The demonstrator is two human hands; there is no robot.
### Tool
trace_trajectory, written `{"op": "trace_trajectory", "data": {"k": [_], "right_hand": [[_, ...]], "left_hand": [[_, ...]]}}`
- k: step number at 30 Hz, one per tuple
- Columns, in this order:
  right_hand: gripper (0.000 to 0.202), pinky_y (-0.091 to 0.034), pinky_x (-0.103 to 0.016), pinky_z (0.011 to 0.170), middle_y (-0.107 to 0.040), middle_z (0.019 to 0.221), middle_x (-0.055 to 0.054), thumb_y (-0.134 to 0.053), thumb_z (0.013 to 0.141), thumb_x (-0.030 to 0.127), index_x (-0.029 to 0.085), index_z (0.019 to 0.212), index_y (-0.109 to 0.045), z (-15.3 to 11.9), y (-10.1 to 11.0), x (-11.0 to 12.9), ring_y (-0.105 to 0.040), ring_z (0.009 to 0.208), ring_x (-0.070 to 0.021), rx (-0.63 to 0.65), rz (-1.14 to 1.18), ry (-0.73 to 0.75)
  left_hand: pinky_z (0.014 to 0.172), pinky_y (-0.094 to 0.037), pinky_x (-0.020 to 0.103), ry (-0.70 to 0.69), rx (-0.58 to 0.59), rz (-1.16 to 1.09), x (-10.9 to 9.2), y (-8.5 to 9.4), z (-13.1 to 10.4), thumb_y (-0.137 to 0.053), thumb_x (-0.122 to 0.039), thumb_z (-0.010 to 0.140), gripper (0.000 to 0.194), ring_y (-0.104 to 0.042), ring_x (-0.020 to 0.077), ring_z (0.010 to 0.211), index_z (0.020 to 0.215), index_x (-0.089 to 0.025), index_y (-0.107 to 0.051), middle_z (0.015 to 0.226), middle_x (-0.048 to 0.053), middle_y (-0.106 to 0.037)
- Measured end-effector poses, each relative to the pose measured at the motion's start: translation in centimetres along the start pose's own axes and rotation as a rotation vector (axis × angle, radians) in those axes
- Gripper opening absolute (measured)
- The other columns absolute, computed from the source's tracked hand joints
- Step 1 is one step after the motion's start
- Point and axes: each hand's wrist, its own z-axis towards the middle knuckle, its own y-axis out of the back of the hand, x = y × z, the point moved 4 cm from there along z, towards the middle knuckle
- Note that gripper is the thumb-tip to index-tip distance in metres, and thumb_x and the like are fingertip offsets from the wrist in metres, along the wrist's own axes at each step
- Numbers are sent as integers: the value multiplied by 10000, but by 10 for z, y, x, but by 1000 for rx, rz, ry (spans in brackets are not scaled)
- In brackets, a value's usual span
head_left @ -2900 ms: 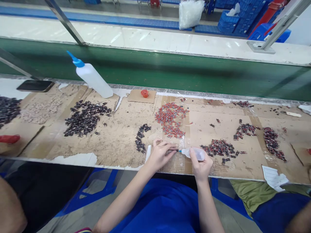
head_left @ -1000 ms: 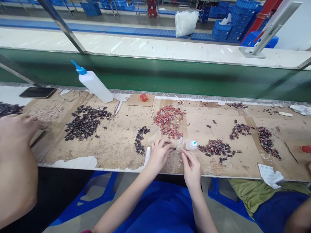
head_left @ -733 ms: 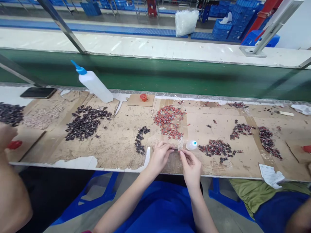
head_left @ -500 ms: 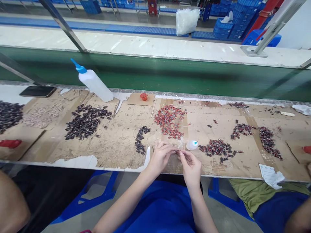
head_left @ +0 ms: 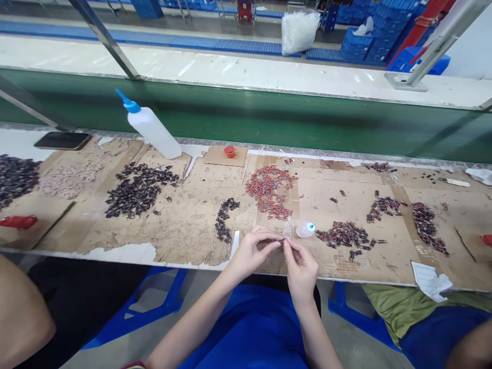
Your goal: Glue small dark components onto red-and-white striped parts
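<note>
My left hand [head_left: 253, 251] and my right hand [head_left: 302, 264] meet at the fingertips over the cardboard near the table's front edge. Both are closed in a pinch around something tiny and dark, mostly hidden by the fingers. Just beyond them lies a pile of small red parts [head_left: 269, 189] with metallic bits. A small white bottle with a blue tip [head_left: 305, 229] stands right of my right hand. Farther right is a heap of small red-and-black parts [head_left: 344, 234]. Left of my left hand a curved row of small black parts [head_left: 222, 220] lies on the cardboard.
A large white bottle with a blue nozzle [head_left: 156, 132] leans at the back left, near a black parts pile [head_left: 134, 189] and a phone [head_left: 63, 140]. A small red cup [head_left: 229, 151] sits behind. People sit on both sides; a green belt [head_left: 246, 115] runs beyond the table.
The view has shifted slightly. My hands stay together at the same spot, with only small movements of the fingers.
</note>
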Motion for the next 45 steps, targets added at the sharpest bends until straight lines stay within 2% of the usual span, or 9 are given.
{"op": "trace_trajectory", "data": {"k": [14,20,24,28,32,34,37,40,45], "right_hand": [[202,-600,-357,804,-743,945,-106,-634,836,322,173,926,-738,1,2,7,-720,844,-221,61,-9,54],[239,-620,-349,755,-750,936,-117,-682,790,334,155,939,-734,0,11,11,-728,803,-224,-1,48,0],[188,-616,-347,738,-745,896,-101,-674,798,307,166,903,-742,-2,19,16,-721,792,-218,-14,37,34],[161,-603,-360,748,-739,875,-94,-684,787,300,172,865,-742,0,39,15,-712,787,-217,-102,-27,72],[235,-583,-408,798,-732,895,-113,-687,779,348,147,894,-724,15,72,12,-704,808,-226,-365,-100,71],[302,-559,-446,849,-710,1016,-140,-672,788,370,140,980,-713,25,80,16,-689,896,-245,-395,-179,122],[364,-477,-505,969,-659,1162,-144,-674,789,376,166,1087,-686,38,75,26,-612,1083,-275,-305,-389,321],[427,-427,-549,1001,-680,1101,-126,-700,766,425,193,1123,-665,44,58,27,-538,1146,-299,-171,-535,467],[307,-390,-569,1013,-694,1058,-111,-683,774,448,216,973,-658,51,38,18,-472,1195,-308,-48,-559,446]], "left_hand": [[814,-494,317,70,-49,13,-6,-4,-4,-618,-210,803,101,-603,192,878,841,-195,-711,844,50,-696],[843,-485,323,78,-1,-32,-10,-8,-4,-617,-210,809,99,-606,193,889,843,-187,-706,861,59,-697],[836,-496,316,61,15,-62,-11,-19,-4,-622,-213,823,103,-616,192,892,857,-188,-716,868,63,-697],[871,-497,324,15,82,-58,-16,-25,-3,-624,-246,856,178,-628,188,929,1012,-199,-696,946,66,-697],[950,-458,375,-77,67,138,-14,-1,3,-608,-254,877,257,-601,212,1049,1128,-218,-652,1089,76,-690],[920,-461,397,-104,45,297,-7,18,5,-588,-237,885,210,-610,222,1002,1077,-223,-670,1039,69,-707],[882,-451,417,-90,82,534,7,37,4,-581,-198,878,152,-608,234,940,964,-231,-702,933,49,-724],[872,-441,423,-86,144,656,16,41,1,-576,-163,874,157,-589,244,935,931,-226,-708,925,49,-722],[852,-459,410,-103,175,670,18,29,1,-534,-114,882,180,-565,242,897,869,-195,-694,877,65,-695]]}}
